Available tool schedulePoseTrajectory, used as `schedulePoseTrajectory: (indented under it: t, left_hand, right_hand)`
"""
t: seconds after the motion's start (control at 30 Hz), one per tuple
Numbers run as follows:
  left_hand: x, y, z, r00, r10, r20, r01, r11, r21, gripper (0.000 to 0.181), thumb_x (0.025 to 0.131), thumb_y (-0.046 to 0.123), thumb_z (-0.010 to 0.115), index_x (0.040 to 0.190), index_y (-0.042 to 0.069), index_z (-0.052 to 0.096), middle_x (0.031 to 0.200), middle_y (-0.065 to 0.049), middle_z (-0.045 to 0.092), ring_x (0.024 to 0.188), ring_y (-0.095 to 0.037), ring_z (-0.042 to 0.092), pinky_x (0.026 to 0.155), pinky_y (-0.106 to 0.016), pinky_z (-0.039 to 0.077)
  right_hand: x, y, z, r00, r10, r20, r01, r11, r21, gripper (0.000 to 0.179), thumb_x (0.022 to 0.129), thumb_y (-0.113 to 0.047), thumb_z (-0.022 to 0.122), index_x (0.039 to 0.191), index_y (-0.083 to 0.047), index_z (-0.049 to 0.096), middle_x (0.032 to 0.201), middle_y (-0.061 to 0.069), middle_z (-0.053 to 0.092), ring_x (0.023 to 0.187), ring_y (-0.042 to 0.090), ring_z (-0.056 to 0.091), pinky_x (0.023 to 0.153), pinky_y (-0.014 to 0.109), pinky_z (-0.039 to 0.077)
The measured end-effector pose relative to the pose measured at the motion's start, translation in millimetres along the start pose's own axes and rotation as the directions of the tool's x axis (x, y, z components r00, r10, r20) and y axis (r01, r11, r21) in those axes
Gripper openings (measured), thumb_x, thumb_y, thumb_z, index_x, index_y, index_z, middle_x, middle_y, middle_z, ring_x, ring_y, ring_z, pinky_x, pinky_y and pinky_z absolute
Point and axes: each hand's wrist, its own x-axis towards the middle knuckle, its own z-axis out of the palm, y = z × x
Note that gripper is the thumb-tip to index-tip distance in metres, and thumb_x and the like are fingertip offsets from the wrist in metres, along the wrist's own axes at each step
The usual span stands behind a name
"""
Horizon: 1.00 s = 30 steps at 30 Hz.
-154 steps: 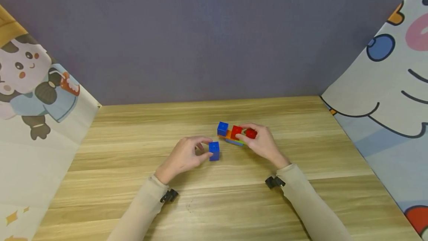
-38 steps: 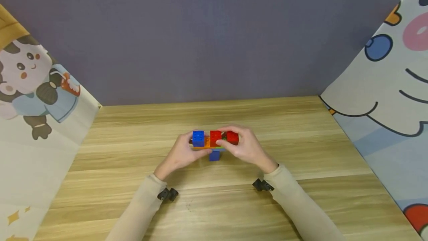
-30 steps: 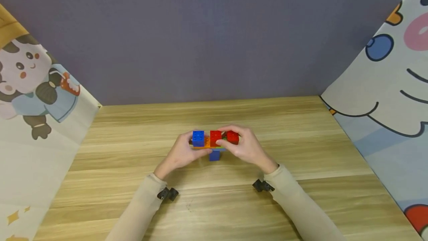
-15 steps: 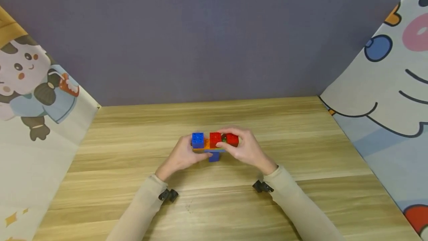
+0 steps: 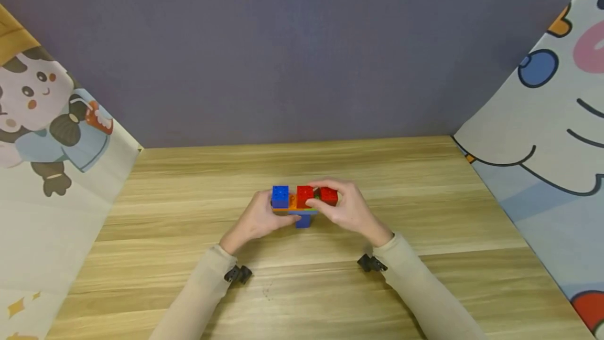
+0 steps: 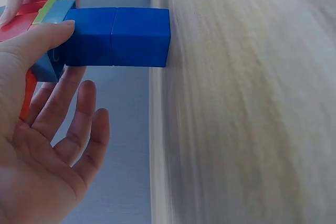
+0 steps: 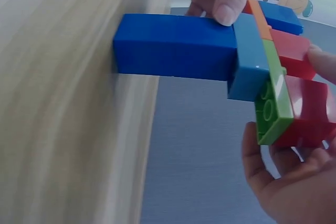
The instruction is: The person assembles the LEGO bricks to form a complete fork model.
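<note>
A column of dark blue toy bricks (image 6: 126, 38) stands upright on the table, with a lighter blue brick (image 7: 249, 61) across its top. Above that lie an orange plate (image 5: 292, 202) and a green plate (image 7: 283, 98) side by side. A blue brick (image 5: 280, 197) sits at the left end, a red brick (image 5: 304, 191) in the middle and another red brick (image 5: 330, 197) at the right end. My left hand (image 5: 259, 219) pinches the column's top, thumb in front, fingers behind. My right hand (image 5: 349, 211) grips the middle red brick, thumb on its near side.
The wooden table (image 5: 302, 287) ends at a grey-purple back panel (image 5: 302, 67). Cartoon-printed panels stand on the left (image 5: 71, 146) and right (image 5: 519, 146). A small black camera sits on each wrist.
Over five seconds, my right hand has brought the plate-and-brick assembly left onto the blue column, and my left hand has moved up to its top. In the last second, only my left thumb shifted slightly lower.
</note>
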Motion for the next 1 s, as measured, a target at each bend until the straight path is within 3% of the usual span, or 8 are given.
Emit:
schedulePoseTrajectory:
  t: [0.23, 0.53, 0.73, 1.0]
  left_hand:
    - [0.2, 0.9, 0.0, 1.0, -0.014, 0.003, 0.014, 0.999, -0.037, 0.053, 0.082, 0.021, 0.094, 0.129, 0.008, 0.073, 0.118, -0.008, 0.079, 0.101, -0.019, 0.074, 0.091, -0.038, 0.061]
    - [0.5, 6.7, -2.7, 1.0, -0.007, 0.002, 0.007, 0.999, -0.044, 0.059, 0.084, 0.024, 0.093, 0.135, 0.008, 0.068, 0.123, -0.009, 0.077, 0.103, -0.019, 0.074, 0.09, -0.034, 0.062]
    - [-1.6, 27.1, -13.0, 0.993, 0.065, -0.098, -0.067, 0.998, -0.016, 0.048, 0.088, 0.025, 0.089, 0.131, 0.012, 0.072, 0.127, -0.006, 0.076, 0.107, -0.021, 0.073, 0.09, -0.038, 0.061]
    - [0.3, 41.1, -16.8, 0.977, 0.17, -0.129, -0.168, 0.985, 0.023, 0.028, 0.093, 0.023, 0.085, 0.12, 0.016, 0.081, 0.122, -0.001, 0.078, 0.115, -0.033, 0.073, 0.098, -0.042, 0.061]
  right_hand:
    - [2.8, -4, -2, 1.0, -0.005, 0.018, 0.006, 0.999, -0.052, 0.034, 0.091, -0.018, 0.086, 0.122, -0.006, 0.079, 0.12, 0.01, 0.08, 0.109, 0.027, 0.077, 0.095, 0.047, 0.063]
    - [0.9, -2, -3, 1.0, -0.001, 0.006, 0.002, 0.999, -0.042, 0.034, 0.09, -0.018, 0.087, 0.122, -0.008, 0.079, 0.121, 0.008, 0.08, 0.113, 0.026, 0.076, 0.099, 0.048, 0.061]
    - [1.4, 0, -2, 1.0, -0.015, 0.013, 0.015, 0.999, -0.042, 0.034, 0.091, -0.019, 0.087, 0.122, -0.009, 0.079, 0.118, 0.007, 0.081, 0.104, 0.023, 0.077, 0.09, 0.037, 0.062]
    - [1.1, 2, -2, 1.0, -0.022, 0.013, 0.023, 0.999, -0.047, 0.033, 0.092, -0.021, 0.086, 0.123, -0.01, 0.078, 0.116, 0.005, 0.081, 0.103, 0.021, 0.076, 0.091, 0.035, 0.06]
